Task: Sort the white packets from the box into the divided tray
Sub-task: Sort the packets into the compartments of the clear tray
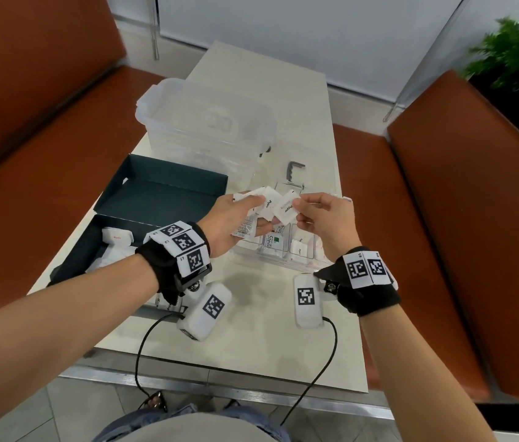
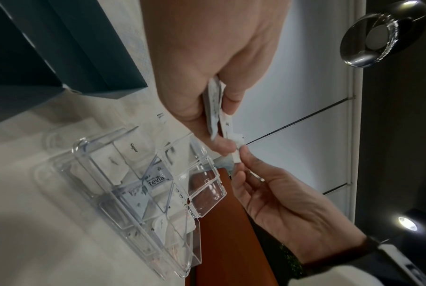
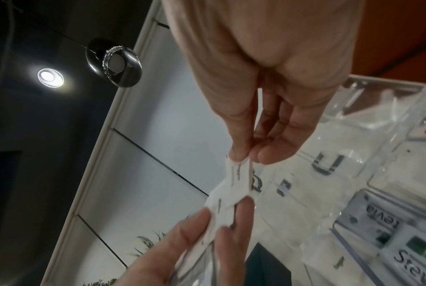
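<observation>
At the centre of the head frame, above the divided tray [image 1: 286, 261], our left hand [image 1: 231, 223] grips a fan of white packets [image 1: 253, 207] while our right hand [image 1: 325, 220] pinches one [image 1: 286, 208] by its corner, seemingly light, limp, slippery paper best taken at the edges.

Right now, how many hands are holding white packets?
2. The left hand grips a bunch of white packets over the divided tray; the right hand pinches the pepper packet beside them. No other hands show.
</observation>
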A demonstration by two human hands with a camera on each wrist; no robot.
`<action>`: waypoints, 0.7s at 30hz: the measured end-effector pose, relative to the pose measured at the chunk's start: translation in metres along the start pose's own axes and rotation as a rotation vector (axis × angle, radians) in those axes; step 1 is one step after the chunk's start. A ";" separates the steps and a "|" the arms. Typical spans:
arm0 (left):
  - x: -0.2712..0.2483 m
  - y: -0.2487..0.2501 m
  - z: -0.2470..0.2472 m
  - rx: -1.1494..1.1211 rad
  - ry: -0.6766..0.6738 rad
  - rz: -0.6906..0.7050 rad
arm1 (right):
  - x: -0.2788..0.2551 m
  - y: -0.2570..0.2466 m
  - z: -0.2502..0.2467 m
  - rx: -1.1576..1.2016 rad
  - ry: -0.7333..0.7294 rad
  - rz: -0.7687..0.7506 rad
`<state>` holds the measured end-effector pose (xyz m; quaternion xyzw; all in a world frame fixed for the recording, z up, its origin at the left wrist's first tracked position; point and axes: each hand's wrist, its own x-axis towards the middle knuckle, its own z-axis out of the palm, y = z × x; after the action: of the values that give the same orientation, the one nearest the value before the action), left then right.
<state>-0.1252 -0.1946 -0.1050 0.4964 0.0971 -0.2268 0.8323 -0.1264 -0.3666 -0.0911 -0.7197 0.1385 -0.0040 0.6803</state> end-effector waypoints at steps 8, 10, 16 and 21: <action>0.003 -0.005 0.003 0.094 -0.045 0.023 | 0.001 -0.006 0.001 -0.093 -0.124 -0.027; 0.003 -0.006 0.004 0.113 -0.052 0.032 | 0.001 -0.006 0.001 -0.073 -0.140 -0.012; 0.005 -0.007 0.007 0.153 -0.062 0.028 | 0.005 -0.003 -0.006 -0.031 -0.183 0.041; 0.006 -0.004 0.000 0.167 -0.053 0.026 | 0.031 0.006 -0.037 -0.291 0.039 -0.038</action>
<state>-0.1214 -0.1984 -0.1106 0.5593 0.0495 -0.2363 0.7930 -0.1053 -0.4096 -0.0996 -0.8130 0.1372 -0.0109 0.5658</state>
